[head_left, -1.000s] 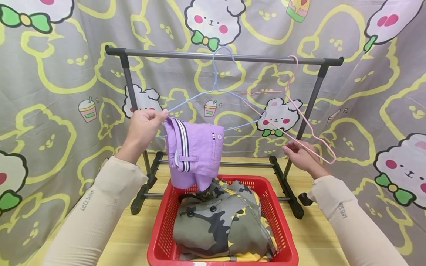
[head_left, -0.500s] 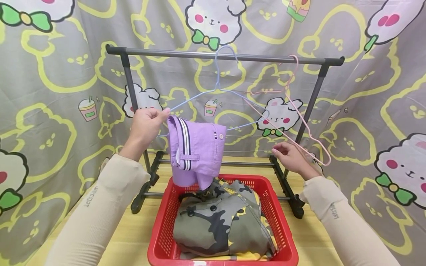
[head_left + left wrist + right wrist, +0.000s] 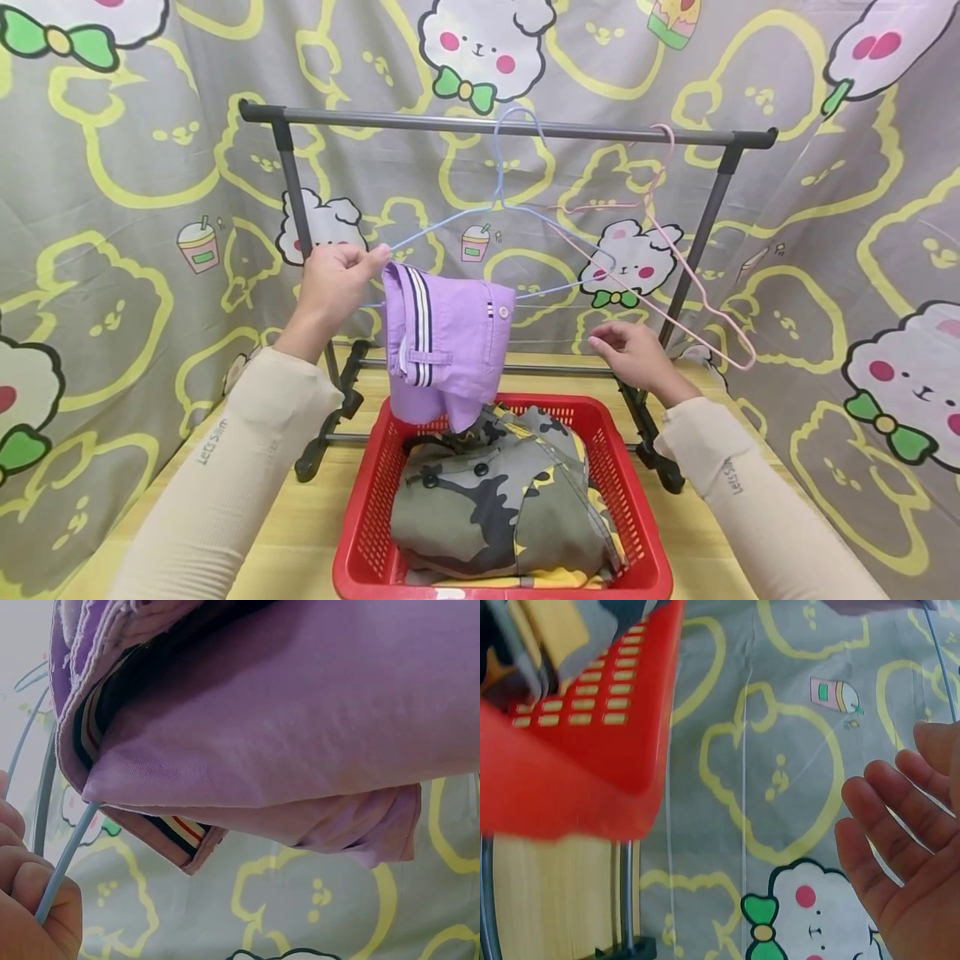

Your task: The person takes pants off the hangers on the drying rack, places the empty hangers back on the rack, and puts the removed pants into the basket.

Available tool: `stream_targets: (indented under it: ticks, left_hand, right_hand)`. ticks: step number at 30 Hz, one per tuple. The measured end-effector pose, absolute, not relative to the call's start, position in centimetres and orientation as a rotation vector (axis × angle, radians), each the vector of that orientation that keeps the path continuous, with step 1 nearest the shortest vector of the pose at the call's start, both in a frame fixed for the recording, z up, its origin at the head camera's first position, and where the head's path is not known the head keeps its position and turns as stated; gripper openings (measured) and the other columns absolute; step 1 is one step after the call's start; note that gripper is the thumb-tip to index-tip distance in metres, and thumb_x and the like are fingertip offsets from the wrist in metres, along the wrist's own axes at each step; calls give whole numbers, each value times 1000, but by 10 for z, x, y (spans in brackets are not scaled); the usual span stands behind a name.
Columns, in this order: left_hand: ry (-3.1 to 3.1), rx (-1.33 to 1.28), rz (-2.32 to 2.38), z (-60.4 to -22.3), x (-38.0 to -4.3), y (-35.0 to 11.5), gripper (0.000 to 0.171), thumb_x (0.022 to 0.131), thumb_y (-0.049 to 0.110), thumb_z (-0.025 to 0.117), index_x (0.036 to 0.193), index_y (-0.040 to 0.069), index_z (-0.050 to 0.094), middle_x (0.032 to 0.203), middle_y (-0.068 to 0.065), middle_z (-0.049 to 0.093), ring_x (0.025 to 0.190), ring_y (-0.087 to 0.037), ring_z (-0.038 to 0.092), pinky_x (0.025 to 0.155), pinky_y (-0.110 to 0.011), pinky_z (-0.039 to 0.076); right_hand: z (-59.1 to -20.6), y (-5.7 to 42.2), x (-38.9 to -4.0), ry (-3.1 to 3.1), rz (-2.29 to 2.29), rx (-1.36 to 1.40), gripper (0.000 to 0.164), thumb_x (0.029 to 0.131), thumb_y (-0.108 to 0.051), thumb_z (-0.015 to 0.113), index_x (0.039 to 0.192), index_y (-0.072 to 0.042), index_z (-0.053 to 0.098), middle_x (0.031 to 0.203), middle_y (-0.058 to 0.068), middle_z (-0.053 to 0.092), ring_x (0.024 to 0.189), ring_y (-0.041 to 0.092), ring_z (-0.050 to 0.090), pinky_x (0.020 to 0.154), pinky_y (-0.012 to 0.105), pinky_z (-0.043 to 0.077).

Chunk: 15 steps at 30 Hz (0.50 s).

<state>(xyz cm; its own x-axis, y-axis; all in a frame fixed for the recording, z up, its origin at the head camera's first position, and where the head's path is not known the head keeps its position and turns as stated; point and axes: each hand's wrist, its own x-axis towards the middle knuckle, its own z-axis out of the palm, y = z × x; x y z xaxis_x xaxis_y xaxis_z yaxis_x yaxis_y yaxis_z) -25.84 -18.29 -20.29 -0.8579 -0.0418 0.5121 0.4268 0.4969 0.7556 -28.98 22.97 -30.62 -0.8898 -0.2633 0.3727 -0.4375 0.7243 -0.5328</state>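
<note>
Pinching the blue hanger (image 3: 498, 202), the left hand (image 3: 333, 283) should steady it so the empty, relaxed right hand (image 3: 633, 357) straightens the purple pants (image 3: 457, 333) near the basket's (image 3: 637, 500) far-left corner.

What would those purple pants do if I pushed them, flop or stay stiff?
The purple pants would probably flop, since they hang folded over the blue hanger. They might slide along it, because no clips show. Breaking seems unlikely, as they look like bendy cloth.
</note>
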Motion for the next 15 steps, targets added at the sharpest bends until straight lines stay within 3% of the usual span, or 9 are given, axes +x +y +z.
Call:
stream_targets:
  ticks: [15]
  left_hand:
    - [-2243, -369, -1319, -215, -268, -184, 50, 95, 40, 61, 62, 1, 57, 62, -5, 42, 62, -18, 38, 48, -30, 29]
  right_hand:
    - [-305, 197, -289, -2587, 967, 669, 20, 95, -17, 63, 107, -1, 67, 95, 10, 69, 86, 25, 66, 75, 43, 54]
